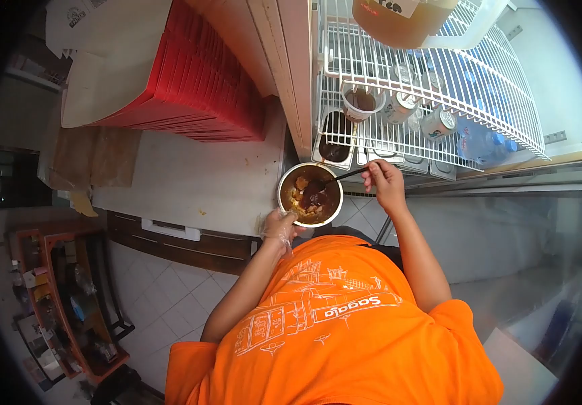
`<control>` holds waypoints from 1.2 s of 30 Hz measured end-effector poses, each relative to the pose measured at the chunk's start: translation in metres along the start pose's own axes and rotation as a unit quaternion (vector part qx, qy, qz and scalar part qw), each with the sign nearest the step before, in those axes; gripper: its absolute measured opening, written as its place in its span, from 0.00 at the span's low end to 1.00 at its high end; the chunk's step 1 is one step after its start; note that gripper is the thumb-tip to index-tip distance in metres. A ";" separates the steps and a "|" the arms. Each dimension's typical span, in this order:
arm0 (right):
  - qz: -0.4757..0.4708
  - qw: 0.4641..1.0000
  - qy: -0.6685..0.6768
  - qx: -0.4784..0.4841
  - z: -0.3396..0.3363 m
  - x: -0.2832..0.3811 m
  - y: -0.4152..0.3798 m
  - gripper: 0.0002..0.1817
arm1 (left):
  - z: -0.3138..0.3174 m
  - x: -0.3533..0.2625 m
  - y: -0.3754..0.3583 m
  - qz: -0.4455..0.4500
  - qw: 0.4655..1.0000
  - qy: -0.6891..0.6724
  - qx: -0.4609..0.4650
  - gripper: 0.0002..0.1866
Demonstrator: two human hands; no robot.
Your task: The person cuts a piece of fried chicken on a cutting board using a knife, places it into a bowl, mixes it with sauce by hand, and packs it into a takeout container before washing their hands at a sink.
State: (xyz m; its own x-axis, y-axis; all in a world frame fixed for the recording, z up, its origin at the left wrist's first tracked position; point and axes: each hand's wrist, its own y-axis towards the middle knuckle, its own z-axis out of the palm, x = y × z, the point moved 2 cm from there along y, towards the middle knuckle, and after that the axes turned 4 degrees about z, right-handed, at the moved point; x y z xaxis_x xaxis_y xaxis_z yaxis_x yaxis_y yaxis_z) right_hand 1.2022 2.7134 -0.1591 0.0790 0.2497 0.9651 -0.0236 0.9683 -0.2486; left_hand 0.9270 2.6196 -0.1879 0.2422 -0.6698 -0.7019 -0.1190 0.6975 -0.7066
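A round metal bowl (282, 200) holds dark brown sauce and several pieces of food. My left hand (280, 229), in a clear plastic glove, grips the bowl's lower left rim. From the upper right, my right hand (385, 185) holds the handle of a black spoon (349, 175), whose head is down in the sauce. Just beyond the bowl, a metal container of dark sauce (335, 150) sits at the bottom of the open fridge.
White wire shelves (399, 77) carry a jug of brown liquid (399, 20), a plastic cup (361, 102), cans (438, 123) and water bottles (480, 143). Stacked red cartons (196, 81) stand on the counter (189, 182) at left. An orange-framed rack (48, 270) is lower left.
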 end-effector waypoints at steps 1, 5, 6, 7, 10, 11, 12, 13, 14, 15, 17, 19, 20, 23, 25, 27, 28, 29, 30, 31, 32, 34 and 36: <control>-0.001 1.000 0.001 0.000 -0.002 -0.003 0.001 0.11 | 0.000 0.000 -0.003 0.000 1.000 -0.006 -0.006 0.13; 0.088 0.988 0.109 -0.060 -0.011 -0.013 0.002 0.11 | -0.005 0.001 -0.009 0.003 0.999 -0.039 0.003 0.14; 0.101 0.981 0.152 -0.068 -0.014 -0.016 0.002 0.11 | -0.006 -0.001 -0.012 0.004 0.999 -0.039 0.003 0.14; 0.101 0.981 0.152 -0.068 -0.018 -0.018 0.003 0.11 | -0.007 -0.002 -0.016 0.003 0.999 -0.044 0.005 0.15; 0.086 0.970 0.216 -0.072 -0.026 -0.018 0.007 0.11 | -0.006 -0.011 -0.022 0.006 0.999 -0.044 0.006 0.16; 0.050 0.968 0.224 -0.105 -0.028 -0.014 0.007 0.12 | -0.005 -0.014 -0.023 0.009 0.999 -0.040 0.005 0.17; 0.014 0.963 0.231 -0.137 -0.029 -0.011 0.008 0.12 | -0.003 -0.017 -0.023 0.010 0.999 -0.040 0.007 0.17; 0.013 0.963 0.231 -0.138 -0.026 -0.010 0.008 0.12 | 0.000 -0.021 -0.022 0.010 0.999 -0.034 0.001 0.17; -0.015 0.973 0.171 -0.153 -0.019 -0.006 0.008 0.12 | 0.001 -0.024 -0.022 0.009 1.000 -0.027 -0.003 0.17; -0.041 0.979 0.110 -0.168 -0.013 -0.004 0.007 0.12 | 0.003 -0.025 -0.021 0.009 1.000 -0.026 -0.001 0.17; -0.042 0.982 -0.175 -0.061 0.000 0.006 -0.003 0.15 | 0.008 -0.027 -0.019 0.031 0.999 -0.035 -0.010 0.18; -0.227 0.922 -0.312 -0.010 0.018 0.028 -0.010 0.13 | 0.008 -0.028 -0.018 0.031 0.999 -0.026 -0.006 0.18; -0.229 0.922 -0.313 -0.012 0.011 0.024 -0.004 0.13 | 0.007 -0.028 -0.018 0.029 0.999 -0.019 -0.006 0.18; -0.284 0.800 -0.520 -0.094 -0.007 0.004 0.032 0.10 | 0.000 -0.024 -0.021 0.026 1.000 -0.006 -0.005 0.17; -0.298 0.629 -0.669 -0.258 -0.012 0.003 0.054 0.08 | -0.003 -0.018 -0.025 0.027 0.999 -0.022 -0.011 0.17; -0.189 0.655 -0.695 -0.229 -0.017 0.008 0.085 0.11 | -0.010 -0.012 -0.030 0.018 0.999 -0.021 -0.033 0.18; -0.076 0.670 -0.712 -0.194 -0.019 0.007 0.095 0.14 | -0.013 -0.010 -0.032 0.014 0.998 -0.046 -0.045 0.14; -0.077 0.672 -0.711 -0.193 -0.017 0.009 0.099 0.14 | -0.015 -0.010 -0.037 0.015 0.998 -0.046 -0.048 0.14; -0.089 0.665 -0.713 -0.203 -0.014 0.011 0.102 0.12 | -0.018 -0.011 -0.042 0.013 0.998 -0.042 -0.051 0.14; -0.102 0.658 -0.715 -0.213 -0.011 0.013 0.106 0.10 | -0.019 -0.010 -0.047 0.010 0.998 -0.039 -0.055 0.14; -0.145 0.683 -0.685 -0.210 -0.002 0.024 0.104 0.10 | -0.022 -0.007 -0.051 0.023 0.996 -0.059 -0.067 0.13; -0.153 0.698 -0.670 -0.202 0.021 0.022 0.105 0.09 | -0.030 -0.001 -0.058 0.017 0.995 -0.049 -0.086 0.12; -0.173 0.700 -0.665 -0.194 0.043 0.017 0.108 0.09 | -0.036 0.002 -0.068 0.014 0.994 -0.042 -0.104 0.12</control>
State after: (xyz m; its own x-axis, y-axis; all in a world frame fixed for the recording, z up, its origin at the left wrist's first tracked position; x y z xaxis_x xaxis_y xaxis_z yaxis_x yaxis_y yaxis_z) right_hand 1.1580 2.8215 -0.1662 -0.9910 0.0263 0.1309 0.0605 0.9625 0.2646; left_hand 0.9008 2.5613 -0.1448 0.3148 -0.6213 -0.7176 -0.3203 0.6421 -0.6965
